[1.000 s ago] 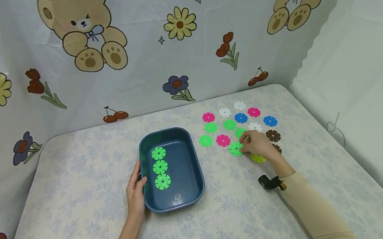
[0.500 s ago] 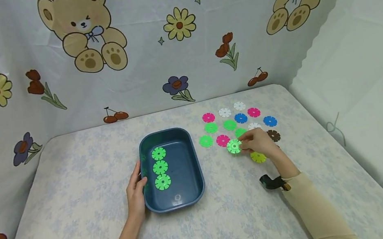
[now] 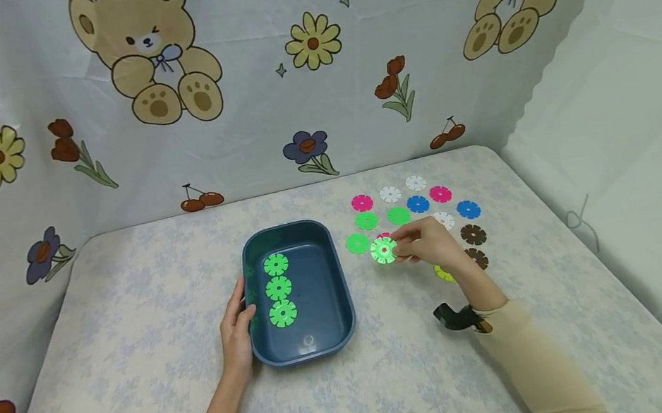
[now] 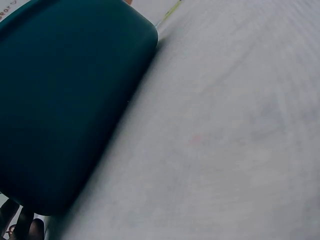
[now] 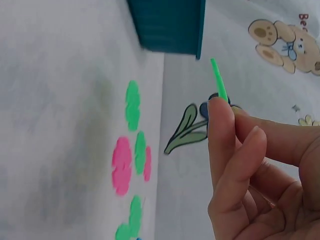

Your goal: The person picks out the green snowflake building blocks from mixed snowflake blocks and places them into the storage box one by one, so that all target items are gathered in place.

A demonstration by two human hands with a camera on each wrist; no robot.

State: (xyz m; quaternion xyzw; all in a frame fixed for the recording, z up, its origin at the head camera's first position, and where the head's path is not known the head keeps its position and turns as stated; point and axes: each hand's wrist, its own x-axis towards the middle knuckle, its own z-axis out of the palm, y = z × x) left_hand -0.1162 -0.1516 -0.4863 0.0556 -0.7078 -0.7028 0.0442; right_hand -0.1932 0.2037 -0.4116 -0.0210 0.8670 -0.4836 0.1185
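Observation:
Between thumb and fingertips, my right hand [image 3: 428, 243] pinches a green notched plastic disc [image 3: 383, 251], which overlaps a pink disc on the table. In the right wrist view this green disc [image 5: 218, 80] is seen edge-on, up off the table. My left hand [image 3: 237, 335] grips the left side of a dark blue plastic tray [image 3: 308, 353], thumb at the rim and fingers along the outer wall. Three green discs [image 3: 278, 288] lie in a column inside the tray, toward its left. The tray's outer wall [image 4: 75, 100] fills much of the left wrist view.
Right of the tray, several notched discs lie spread out: green [image 3: 358, 243], pink [image 3: 362, 202], white [image 3: 390, 194], blue [image 3: 469, 209], brown [image 3: 473, 234] and yellow [image 3: 444, 273]. A printed cloth wall [image 3: 251, 104] rises behind the table [image 3: 146, 298].
My right hand has lifted the green disc from the front of the spread and carried it left toward the tray. The left hand and tray have stayed in place.

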